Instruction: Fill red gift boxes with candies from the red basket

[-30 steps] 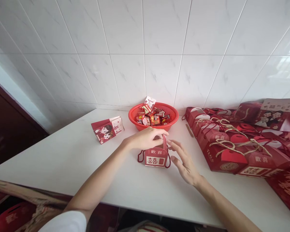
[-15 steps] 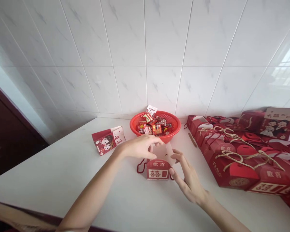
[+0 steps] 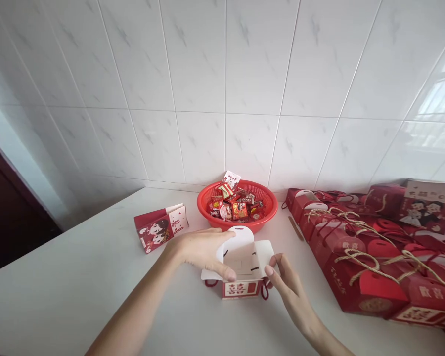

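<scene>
A small red gift box (image 3: 230,292) with gold-and-white lettering on its front stands on the white table, its top flaps spread and its white inside showing. Dark red cord loops hang at both sides. My left hand (image 3: 200,251) reaches over the box's left side, fingers stretched toward the raised back flap and thumb apart near the front edge. Between thumb and fingers, my right hand (image 3: 289,286) pinches the white right side flap (image 3: 265,257). Just behind the box is a red plastic basket (image 3: 204,217) of wrapped sweets (image 3: 239,210).
A folded red card bag (image 3: 157,236) with cartoon figures lies left of the basket. Many red boxes (image 3: 371,291), some with rope handles, fill the right side. A thin brown strip (image 3: 295,228) lies beside them. A tiled wall (image 3: 252,148) closes off the back.
The box's top has been spread: the front flap no longer stands up and the inside now shows. Both hands have shifted with the flaps, and the view has tilted up slightly.
</scene>
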The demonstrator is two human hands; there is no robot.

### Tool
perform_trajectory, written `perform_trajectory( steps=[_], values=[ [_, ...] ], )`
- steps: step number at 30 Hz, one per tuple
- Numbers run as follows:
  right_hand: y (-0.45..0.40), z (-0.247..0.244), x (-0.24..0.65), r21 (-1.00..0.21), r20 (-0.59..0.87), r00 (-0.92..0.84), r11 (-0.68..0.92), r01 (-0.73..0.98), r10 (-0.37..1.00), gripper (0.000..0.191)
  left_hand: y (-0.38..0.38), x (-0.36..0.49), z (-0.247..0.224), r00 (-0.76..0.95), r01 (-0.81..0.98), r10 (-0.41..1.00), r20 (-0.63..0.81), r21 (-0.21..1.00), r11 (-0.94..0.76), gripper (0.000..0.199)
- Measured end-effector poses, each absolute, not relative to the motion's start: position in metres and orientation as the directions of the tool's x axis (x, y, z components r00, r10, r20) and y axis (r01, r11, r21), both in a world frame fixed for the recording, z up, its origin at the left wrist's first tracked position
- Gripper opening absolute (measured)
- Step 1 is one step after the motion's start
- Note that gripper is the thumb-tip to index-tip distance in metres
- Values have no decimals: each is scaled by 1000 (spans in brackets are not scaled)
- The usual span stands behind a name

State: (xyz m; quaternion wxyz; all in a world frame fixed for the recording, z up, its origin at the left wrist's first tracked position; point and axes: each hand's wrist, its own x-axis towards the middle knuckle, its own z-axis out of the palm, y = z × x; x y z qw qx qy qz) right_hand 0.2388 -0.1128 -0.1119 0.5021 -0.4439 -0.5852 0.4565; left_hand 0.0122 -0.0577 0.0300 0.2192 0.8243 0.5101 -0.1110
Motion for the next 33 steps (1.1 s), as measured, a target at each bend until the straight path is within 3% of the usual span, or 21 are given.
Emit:
perform_trajectory(
  steps=[6, 11, 16, 23, 28, 33],
  values=[
    [-100, -116, 240, -993, 103, -324, 81, -81, 941, 56, -62, 18, 24, 401, 910, 807, -433, 292, -295, 109],
    [-91, -103, 248, -998, 31, -456, -1, -69, 890, 63, -65, 22, 19, 342, 939, 849, -403, 192, -287, 90],
    [-77, -94, 253, -1000, -14, -528, -14, 5, 849, 65, -70, 22, 14, 361, 929, 870, -335, 211, -305, 75],
    [-53, -81, 260, -967, 68, -489, 178, 183, 870, 57, -64, 26, 9, 299, 950, 910, -286, 178, -256, 64],
    [-44, -67, 271, -816, 239, -480, 442, 372, 844, 47, -64, 22, 11, 298, 946, 909, -291, 221, -239, 61],
    [-31, -50, 271, -746, 420, -378, 551, 375, 825, 33, -62, 11, 39, 329, 938, 904, -273, 202, -281, 43]
  ],
)
